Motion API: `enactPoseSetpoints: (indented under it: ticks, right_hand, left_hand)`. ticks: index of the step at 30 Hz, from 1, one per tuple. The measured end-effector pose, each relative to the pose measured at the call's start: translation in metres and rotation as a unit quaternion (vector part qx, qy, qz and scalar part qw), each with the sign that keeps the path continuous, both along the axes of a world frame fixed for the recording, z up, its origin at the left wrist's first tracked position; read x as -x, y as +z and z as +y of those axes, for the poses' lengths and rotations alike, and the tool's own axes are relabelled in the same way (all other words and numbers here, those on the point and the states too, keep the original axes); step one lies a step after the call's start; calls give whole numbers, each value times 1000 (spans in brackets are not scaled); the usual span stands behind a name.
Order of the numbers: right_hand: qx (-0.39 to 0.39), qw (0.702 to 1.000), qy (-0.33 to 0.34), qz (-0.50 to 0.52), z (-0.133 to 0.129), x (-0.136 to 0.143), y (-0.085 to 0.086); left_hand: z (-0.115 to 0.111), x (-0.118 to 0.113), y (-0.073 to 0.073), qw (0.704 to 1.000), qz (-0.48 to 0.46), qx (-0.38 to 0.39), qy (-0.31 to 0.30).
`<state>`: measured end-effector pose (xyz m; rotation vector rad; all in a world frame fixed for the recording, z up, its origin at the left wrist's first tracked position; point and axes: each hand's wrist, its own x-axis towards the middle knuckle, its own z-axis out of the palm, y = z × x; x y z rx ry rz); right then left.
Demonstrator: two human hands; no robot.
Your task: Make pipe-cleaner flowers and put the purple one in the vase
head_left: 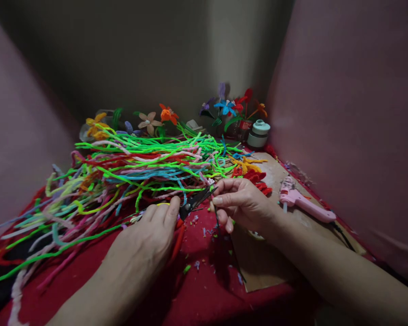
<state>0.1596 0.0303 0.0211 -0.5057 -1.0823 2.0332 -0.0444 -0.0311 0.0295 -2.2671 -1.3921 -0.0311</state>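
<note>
My left hand [153, 231] is wrapped round the handles of black scissors [194, 202], whose blades point right toward my other hand. The blades are parted a little. Between the thumb and fingers of my right hand [236, 201] is a thin dark stem [216, 217] that hangs downward, with a small pale piece [211, 181] at its top near the blade tips. Whether the blades touch it I cannot tell. A large heap of coloured pipe cleaners [146, 165] lies just beyond my left hand.
A pink glue gun [306, 203] lies on the cardboard [268, 267] at the right. Red and orange fuzzy pieces [258, 176] lie behind my right hand. Fuzzy flowers [226, 107] and a pale-lidded jar [259, 133] stand at the back. Small clippings dot the red cloth [197, 294].
</note>
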Motion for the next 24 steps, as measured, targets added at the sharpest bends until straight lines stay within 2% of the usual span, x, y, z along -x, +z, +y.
enactPoseSetpoints:
  ticks: [8, 16, 24]
  right_hand:
    - [8, 1000, -12, -9, 0, 1, 1]
    - [6, 1000, -20, -9, 0, 2, -2]
    - [3, 1000, -26, -13, 3, 1, -4]
  left_hand:
    - [-1, -3, -4, 999, 4, 38, 12]
    - [3, -2, -9, 999, 4, 32, 23]
    - [5, 7, -23, 998, -52, 8, -46]
